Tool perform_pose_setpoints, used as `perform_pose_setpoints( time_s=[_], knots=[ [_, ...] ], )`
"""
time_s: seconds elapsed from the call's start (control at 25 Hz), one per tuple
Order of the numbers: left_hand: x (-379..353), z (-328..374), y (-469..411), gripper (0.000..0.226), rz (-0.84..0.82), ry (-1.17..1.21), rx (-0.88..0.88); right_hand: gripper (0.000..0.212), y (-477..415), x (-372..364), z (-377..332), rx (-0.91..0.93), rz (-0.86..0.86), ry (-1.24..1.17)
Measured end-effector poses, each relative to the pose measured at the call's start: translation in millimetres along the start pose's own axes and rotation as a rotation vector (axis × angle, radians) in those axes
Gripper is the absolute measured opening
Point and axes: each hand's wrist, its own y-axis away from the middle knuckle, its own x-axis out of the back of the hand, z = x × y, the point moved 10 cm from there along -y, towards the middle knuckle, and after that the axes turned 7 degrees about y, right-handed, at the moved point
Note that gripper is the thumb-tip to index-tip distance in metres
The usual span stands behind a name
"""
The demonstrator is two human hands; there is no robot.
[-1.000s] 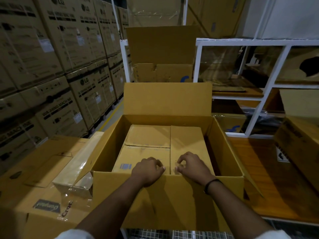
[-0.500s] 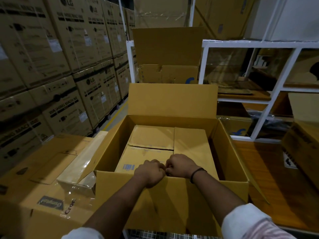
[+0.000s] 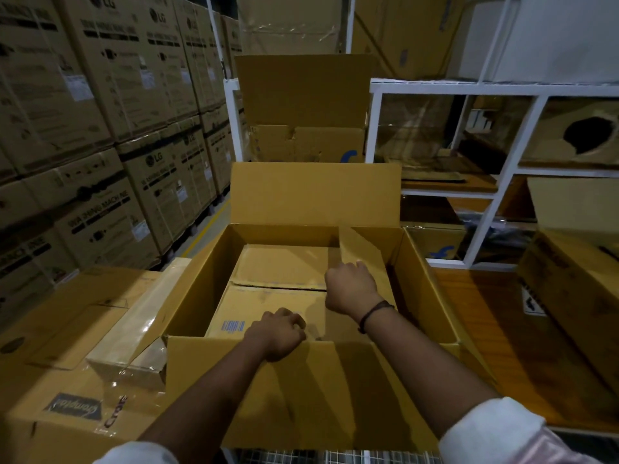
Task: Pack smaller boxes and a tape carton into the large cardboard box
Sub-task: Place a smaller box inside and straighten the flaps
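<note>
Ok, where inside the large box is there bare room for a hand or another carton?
A dark gap runs between the right-hand smaller box and the large box's right wall. Elsewhere it is crowded: smaller boxes seem to reach the left wall, the right hand holds up a flap, and the left hand sits by the front wall.

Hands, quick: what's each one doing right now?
Left hand: fingers curled by the barcoded box; grip cannot be told.
Right hand: grips the tilted smaller box.

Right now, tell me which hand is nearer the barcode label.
Left. The left hand sits just right of the barcode label; the right hand is farther right and back, gripping a tilted box.
</note>
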Motion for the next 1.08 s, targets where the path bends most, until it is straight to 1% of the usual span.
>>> perform_pose_setpoints(
  time_s=[0.12,0.24,0.36,0.52,0.68,0.88,1.08],
  knots=[
    [-3.1,5.3,-2.5,0.052,-0.046,-0.05,-0.001,0.017,8.6,19.1,27.9,-0.101,0.043,0.02],
    [-4.8,30.3,-4.3,0.056,-0.014,-0.06,-0.035,0.024,19.1,22.0,60.0,-0.21,0.045,0.058],
    [-15.3,72.3,-6.0,0.061,0.005,-0.076,-0.134,0.031,30.5,8.1,91.6,-0.318,0.021,0.104],
    [-28.9,120.5,-10.0,0.056,-0.012,-0.094,-0.262,0.04,46.9,-22.8,131.2,-0.438,-0.035,0.109],
    [-37.0,145.9,-13.5,0.052,-0.046,-0.115,-0.327,0.041,61.3,-53.3,167.5,-0.491,-0.016,0.085],
    [-37.9,157.0,-16.4,0.051,-0.04,-0.126,-0.346,0.049,73.5,-90.2,202.1,-0.504,-0.016,0.067],
    [-34.5,161.5,-18.7,0.053,-0.031,-0.162,-0.333,0.053,66.3,-94.0,213.8,-0.477,0.011,0.067]
  ],
)
